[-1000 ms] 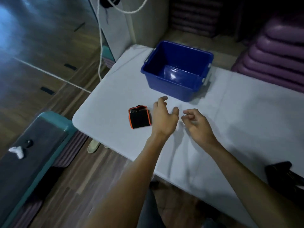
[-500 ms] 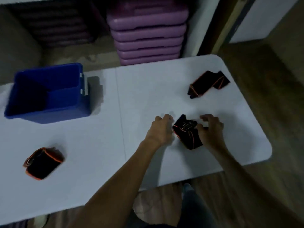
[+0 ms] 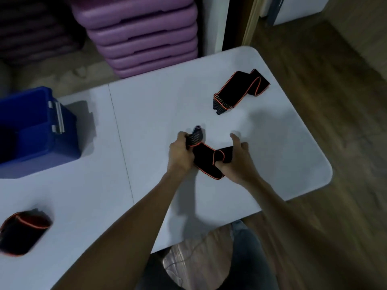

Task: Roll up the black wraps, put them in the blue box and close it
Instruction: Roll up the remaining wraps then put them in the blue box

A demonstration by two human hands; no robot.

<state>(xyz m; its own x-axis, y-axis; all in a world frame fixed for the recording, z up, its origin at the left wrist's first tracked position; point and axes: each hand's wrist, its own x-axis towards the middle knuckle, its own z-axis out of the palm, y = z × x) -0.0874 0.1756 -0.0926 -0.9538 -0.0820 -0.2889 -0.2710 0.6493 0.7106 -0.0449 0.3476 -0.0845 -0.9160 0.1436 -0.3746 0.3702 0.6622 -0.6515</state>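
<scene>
A black wrap with orange edging (image 3: 206, 159) is held just above the white table (image 3: 146, 114) between both hands. My left hand (image 3: 180, 153) grips its ribbed end, which sticks up past my fingers. My right hand (image 3: 235, 162) holds the other, folded end with the thumb over it. A second unrolled wrap (image 3: 238, 91) lies loose toward the table's far right corner. A rolled-up wrap (image 3: 23, 232) rests at the near left edge. The blue box (image 3: 37, 130) stands open at the far left, partly cut off by the frame.
Stacked purple step platforms (image 3: 144, 36) sit on the floor behind the table. The table's rounded right corner (image 3: 326, 172) and near edge are close to my hands, with wooden floor beyond. My legs show below the near edge.
My view swung right from the box and rolled wrap. Both hands reached the crumpled wrap, took hold of it and lifted and stretched it out.
</scene>
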